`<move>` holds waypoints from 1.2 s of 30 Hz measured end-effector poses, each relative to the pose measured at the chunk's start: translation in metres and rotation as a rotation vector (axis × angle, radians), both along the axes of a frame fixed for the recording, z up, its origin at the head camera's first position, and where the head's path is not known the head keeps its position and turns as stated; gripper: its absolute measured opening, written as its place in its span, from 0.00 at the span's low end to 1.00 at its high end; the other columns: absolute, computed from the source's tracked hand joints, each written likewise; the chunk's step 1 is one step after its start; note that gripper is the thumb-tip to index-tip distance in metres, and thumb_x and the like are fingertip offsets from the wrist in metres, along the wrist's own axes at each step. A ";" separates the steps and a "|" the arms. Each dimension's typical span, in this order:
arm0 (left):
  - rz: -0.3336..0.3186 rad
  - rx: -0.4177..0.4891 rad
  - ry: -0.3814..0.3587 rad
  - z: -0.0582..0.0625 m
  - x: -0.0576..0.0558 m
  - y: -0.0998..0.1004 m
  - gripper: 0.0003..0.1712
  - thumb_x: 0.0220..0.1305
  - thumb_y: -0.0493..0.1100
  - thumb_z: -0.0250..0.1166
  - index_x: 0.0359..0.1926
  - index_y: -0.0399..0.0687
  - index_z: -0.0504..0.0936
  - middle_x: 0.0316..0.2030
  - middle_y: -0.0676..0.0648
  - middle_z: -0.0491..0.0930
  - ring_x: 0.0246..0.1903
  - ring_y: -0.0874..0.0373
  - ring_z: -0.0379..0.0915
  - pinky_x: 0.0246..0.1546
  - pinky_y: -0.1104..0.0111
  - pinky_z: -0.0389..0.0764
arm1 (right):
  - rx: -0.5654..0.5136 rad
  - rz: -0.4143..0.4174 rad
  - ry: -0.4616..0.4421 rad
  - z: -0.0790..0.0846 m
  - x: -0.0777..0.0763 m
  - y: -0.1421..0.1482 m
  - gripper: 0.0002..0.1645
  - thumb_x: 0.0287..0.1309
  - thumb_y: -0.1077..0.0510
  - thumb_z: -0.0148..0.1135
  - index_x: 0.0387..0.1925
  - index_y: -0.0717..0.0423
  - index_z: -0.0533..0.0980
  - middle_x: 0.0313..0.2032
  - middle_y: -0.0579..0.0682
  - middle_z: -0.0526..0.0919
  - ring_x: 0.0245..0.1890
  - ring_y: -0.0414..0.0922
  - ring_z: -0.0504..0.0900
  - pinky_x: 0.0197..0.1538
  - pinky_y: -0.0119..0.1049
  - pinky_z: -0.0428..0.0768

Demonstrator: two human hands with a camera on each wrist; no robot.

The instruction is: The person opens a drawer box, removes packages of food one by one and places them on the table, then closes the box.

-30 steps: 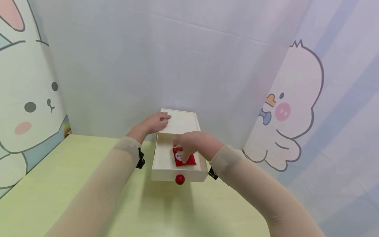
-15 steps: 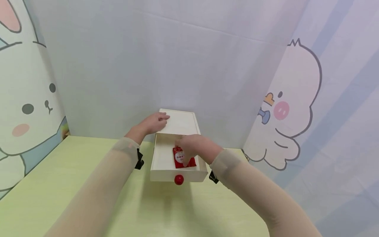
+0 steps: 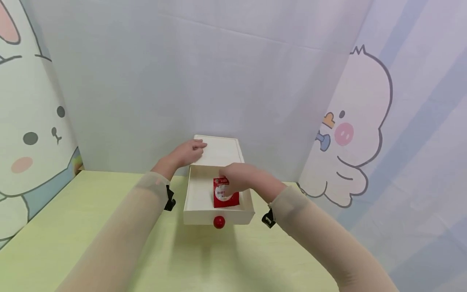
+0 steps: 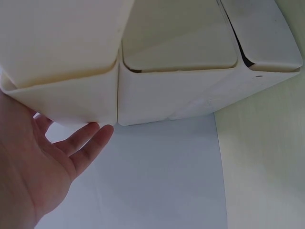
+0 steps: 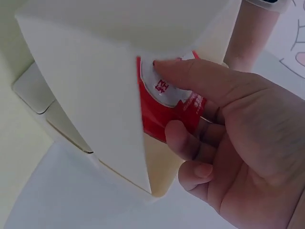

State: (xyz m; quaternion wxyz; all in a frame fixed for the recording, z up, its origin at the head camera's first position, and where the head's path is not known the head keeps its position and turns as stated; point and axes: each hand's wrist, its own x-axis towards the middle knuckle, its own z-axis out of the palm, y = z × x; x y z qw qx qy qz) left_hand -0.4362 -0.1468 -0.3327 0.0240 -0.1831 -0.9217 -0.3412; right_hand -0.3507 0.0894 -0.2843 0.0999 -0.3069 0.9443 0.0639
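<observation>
- Right hand (image 3: 240, 177) has a pinch on the red packet (image 3: 220, 199), thumb on the printed face and fingers curled in behind. The packet is inside the pulled-out drawer (image 3: 198, 195) of the white box (image 3: 221, 151).
- Left hand (image 3: 187, 152) is resting on the box's top at its left edge, fingers loose and spread, not gripping anything.
- What could go wrong: that pinch looks shallow to me, and the wrapper seems slick, so I reckon the packet could slip out and flop back down.
- The drawer sticks out well over the counter (image 3: 54, 243), so my guess is a knuckle bumping its wall, or leaning on the front by the red knob (image 3: 219, 222), could shift or tip the box if the left hand went light.
- Writing: there's a white patch (image 5: 162, 88) with red characters (Chinese, by the look of it), but the thumb covers part and the rest is too blurry to read. Can't make out a brand.
</observation>
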 end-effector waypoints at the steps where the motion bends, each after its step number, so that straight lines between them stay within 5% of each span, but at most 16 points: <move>1: 0.003 -0.003 0.001 0.000 0.000 0.000 0.35 0.83 0.50 0.40 0.85 0.49 0.67 0.88 0.40 0.54 0.88 0.38 0.43 0.88 0.43 0.48 | -0.026 0.007 -0.012 0.001 0.000 0.002 0.21 0.63 0.46 0.80 0.51 0.50 0.82 0.41 0.45 0.86 0.42 0.43 0.82 0.52 0.38 0.86; 7: 0.007 0.006 0.004 0.000 0.001 -0.002 0.36 0.82 0.49 0.39 0.85 0.48 0.67 0.88 0.40 0.53 0.88 0.37 0.43 0.88 0.43 0.48 | -0.198 0.036 -0.091 0.009 -0.003 0.015 0.10 0.70 0.53 0.74 0.46 0.52 0.84 0.39 0.46 0.86 0.39 0.44 0.82 0.46 0.35 0.85; 20: 0.012 0.005 0.005 -0.001 0.000 -0.002 0.35 0.83 0.49 0.40 0.84 0.49 0.68 0.88 0.41 0.55 0.88 0.38 0.44 0.88 0.43 0.51 | -0.543 -0.077 -0.156 0.019 -0.013 0.059 0.10 0.71 0.54 0.67 0.48 0.56 0.84 0.43 0.53 0.88 0.35 0.46 0.83 0.34 0.34 0.84; 28: 0.005 0.010 0.006 -0.002 -0.001 -0.002 0.36 0.81 0.49 0.40 0.84 0.49 0.69 0.88 0.42 0.56 0.88 0.38 0.45 0.87 0.43 0.53 | -0.771 -0.168 -0.091 0.010 -0.022 0.079 0.16 0.73 0.53 0.67 0.54 0.57 0.83 0.49 0.56 0.89 0.46 0.50 0.84 0.42 0.36 0.85; 36: -0.001 0.022 -0.004 -0.001 0.001 -0.002 0.36 0.82 0.49 0.40 0.85 0.48 0.67 0.88 0.42 0.54 0.89 0.38 0.42 0.87 0.42 0.54 | -0.971 -0.200 0.090 0.004 -0.025 0.092 0.14 0.74 0.53 0.67 0.53 0.58 0.83 0.49 0.58 0.90 0.48 0.53 0.84 0.47 0.38 0.84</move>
